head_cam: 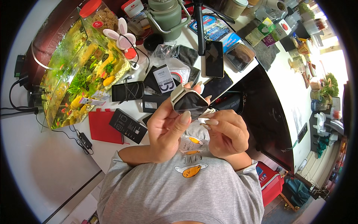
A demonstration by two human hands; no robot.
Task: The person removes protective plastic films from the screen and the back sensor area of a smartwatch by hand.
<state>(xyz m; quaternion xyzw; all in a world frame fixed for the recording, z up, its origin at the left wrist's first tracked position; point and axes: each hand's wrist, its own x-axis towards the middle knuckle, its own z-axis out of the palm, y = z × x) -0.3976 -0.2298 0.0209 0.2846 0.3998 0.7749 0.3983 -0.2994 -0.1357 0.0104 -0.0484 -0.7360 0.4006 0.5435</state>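
My left hand holds a smartwatch by its edges in front of my chest. The watch has a dark glossy square screen, turned up towards me, and a pale beige strap. My thumb presses near the lower edge of the screen, with the other fingers behind. Close beside it, my right hand pinches a small white piece between thumb and fingertips. Whether that piece joins the strap cannot be told. Beyond the watch lie a white-labelled product box and an open black box.
An aquarium stands on the left. A red notebook and a black printed box lie nearer me. A black cable, a smartphone and a tripod leg are farther back. A large dark screen stands at right.
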